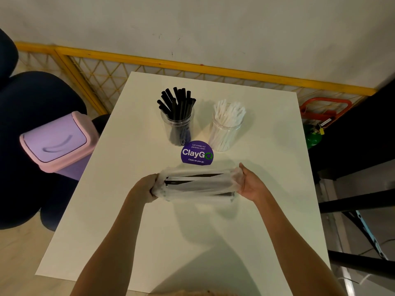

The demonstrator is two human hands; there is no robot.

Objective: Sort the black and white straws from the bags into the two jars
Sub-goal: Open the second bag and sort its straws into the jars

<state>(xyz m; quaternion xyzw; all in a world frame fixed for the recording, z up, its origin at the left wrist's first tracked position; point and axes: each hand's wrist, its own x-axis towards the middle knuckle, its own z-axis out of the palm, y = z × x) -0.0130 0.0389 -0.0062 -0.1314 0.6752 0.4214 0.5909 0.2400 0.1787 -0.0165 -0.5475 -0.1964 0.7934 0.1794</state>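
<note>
clear plastic bag of straws [198,184] held level above white table [192,242], left hand [145,186] and right hand [252,184] gripping its ends.

warm, dimmish light came from above, throwing soft shadows across the table [277,135]. the bag [198,186] was motion-blurred, and frame edges bowed outward.

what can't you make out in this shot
Head view: straw count inside the bag, blurred by cloudy plastic.
Head view: fingertips of left hand and right hand, hidden behind the bag's ends.
Head view: lower part of the purple bin, behind the table edge.
</note>
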